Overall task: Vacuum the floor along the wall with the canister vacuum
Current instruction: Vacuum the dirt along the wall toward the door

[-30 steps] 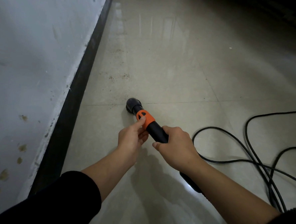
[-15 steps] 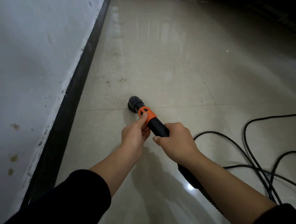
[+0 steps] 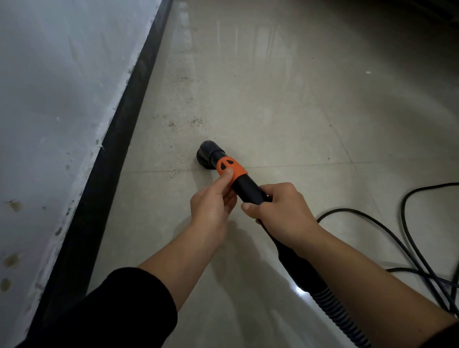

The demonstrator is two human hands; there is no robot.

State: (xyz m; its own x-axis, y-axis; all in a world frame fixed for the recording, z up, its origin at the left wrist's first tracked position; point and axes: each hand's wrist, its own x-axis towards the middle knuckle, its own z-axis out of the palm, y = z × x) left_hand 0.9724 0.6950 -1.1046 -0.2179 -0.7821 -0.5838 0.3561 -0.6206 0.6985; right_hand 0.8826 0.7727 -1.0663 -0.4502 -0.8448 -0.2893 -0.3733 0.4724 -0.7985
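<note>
I hold a black vacuum wand [image 3: 249, 188] with an orange collar [image 3: 230, 169] over the beige tiled floor. Its round black nozzle [image 3: 207, 154] rests on the floor near a tile joint. My right hand [image 3: 279, 212] grips the wand's black tube. My left hand [image 3: 213, 202] pinches the wand just behind the orange collar, thumb on the collar. The ribbed hose [image 3: 348, 321] runs back under my right forearm. Brown crumbs and dust [image 3: 195, 122] lie on the floor just ahead of the nozzle, towards the wall.
A grey-white wall [image 3: 52, 109] with a black skirting board [image 3: 117, 140] runs along the left. A black power cord [image 3: 417, 252] loops across the floor on the right. A small white speck [image 3: 368, 72] lies further out on the tiles.
The nozzle has moved forward along the floor, nearer to the crumbs, and both hands have gone with it. The grips are unchanged.
</note>
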